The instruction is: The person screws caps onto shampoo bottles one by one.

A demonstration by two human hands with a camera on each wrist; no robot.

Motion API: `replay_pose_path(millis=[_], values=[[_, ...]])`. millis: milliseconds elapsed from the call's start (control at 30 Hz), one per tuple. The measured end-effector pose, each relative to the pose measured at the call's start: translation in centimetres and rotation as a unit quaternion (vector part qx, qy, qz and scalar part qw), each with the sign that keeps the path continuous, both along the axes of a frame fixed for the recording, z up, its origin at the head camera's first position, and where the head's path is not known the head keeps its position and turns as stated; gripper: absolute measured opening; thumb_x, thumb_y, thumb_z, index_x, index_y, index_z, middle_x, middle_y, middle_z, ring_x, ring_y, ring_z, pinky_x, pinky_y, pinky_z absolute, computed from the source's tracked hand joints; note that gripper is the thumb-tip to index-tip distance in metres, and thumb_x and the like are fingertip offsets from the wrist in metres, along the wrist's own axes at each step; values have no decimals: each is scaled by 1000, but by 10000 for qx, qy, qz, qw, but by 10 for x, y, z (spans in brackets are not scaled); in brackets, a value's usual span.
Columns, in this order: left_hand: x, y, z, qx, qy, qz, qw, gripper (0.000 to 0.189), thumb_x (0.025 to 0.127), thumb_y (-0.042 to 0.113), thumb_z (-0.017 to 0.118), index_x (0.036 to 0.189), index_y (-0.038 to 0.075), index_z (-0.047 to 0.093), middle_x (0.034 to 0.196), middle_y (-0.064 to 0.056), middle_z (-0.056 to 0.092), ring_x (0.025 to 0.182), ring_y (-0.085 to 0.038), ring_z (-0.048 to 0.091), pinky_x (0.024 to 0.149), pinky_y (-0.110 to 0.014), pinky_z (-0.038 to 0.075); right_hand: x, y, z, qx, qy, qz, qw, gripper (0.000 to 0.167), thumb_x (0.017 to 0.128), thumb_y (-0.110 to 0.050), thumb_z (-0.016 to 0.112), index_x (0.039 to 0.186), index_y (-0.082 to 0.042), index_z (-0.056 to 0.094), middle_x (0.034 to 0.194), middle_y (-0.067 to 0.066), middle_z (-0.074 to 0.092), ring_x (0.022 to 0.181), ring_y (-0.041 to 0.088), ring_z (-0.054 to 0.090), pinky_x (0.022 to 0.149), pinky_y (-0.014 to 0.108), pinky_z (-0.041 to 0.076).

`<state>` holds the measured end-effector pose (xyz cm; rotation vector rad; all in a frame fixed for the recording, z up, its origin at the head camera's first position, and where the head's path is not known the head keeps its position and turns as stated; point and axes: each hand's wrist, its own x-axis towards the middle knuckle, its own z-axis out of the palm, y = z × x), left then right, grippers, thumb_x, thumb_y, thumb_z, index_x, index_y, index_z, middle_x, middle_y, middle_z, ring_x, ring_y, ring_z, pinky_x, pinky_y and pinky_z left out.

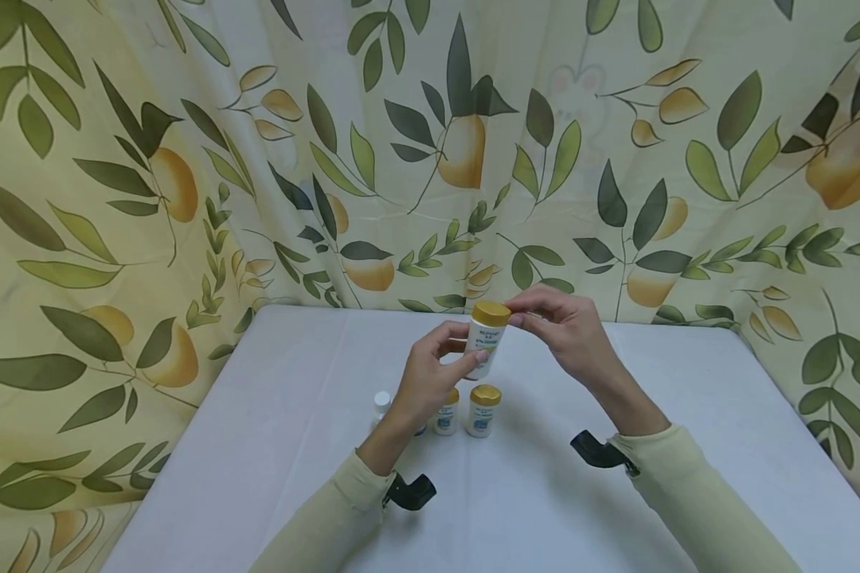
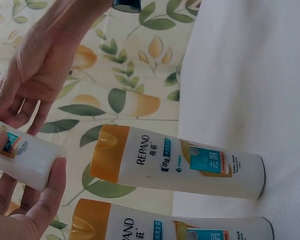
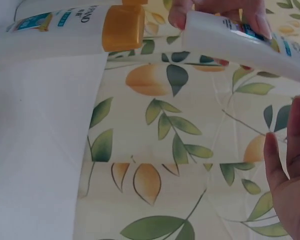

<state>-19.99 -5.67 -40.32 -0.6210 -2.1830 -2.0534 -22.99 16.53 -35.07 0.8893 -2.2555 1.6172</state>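
Note:
My left hand holds a white shampoo bottle with a gold cap, raised and slightly tilted above the table. Its thumb lies across the label, with fingers behind. At the cap, the thumb and forefinger of my right hand pinch its right side; its other fingers hang loose in the right wrist view. The cap itself is out of frame in both wrist views. Below, two similar shampoo bottles stand upright, one on the right and one beside it, its cap partly covered by my left hand.
A smaller bottle with a whitish cap stands left of the row, partly behind my left forearm. Another bottle's base barely shows beside the forearm. A white cloth covers the table; a leaf-and-fruit patterned curtain hangs behind it.

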Motion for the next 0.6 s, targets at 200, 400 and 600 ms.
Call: replay_pose_path(millis=[200,400,600], values=[[2,-1,1,-84,125,-199,9997,36,96,19,72,130,15,63,131,-2,63,111,-22,63,81,-35,63,-5,5,0,-70,-338,675,9971,26,94,1,68,120,0,69,118,3,68,110,16,66,97,26,56],[4,-2,6,-144,152,-323,9993,36,96,19,72,130,14,63,131,-3,63,110,-22,64,80,-37,63,-10,6,1,154,-622,1269,9898,35,99,-3,63,133,2,62,130,-6,68,120,12,63,102,26,52],[4,-3,7,-179,151,-395,9989,35,96,17,72,129,14,63,131,-2,63,111,-23,64,79,-35,63,-13,6,5,167,-854,2143,9729,41,103,-7,56,145,-4,54,143,-1,62,136,17,53,112,30,44]])
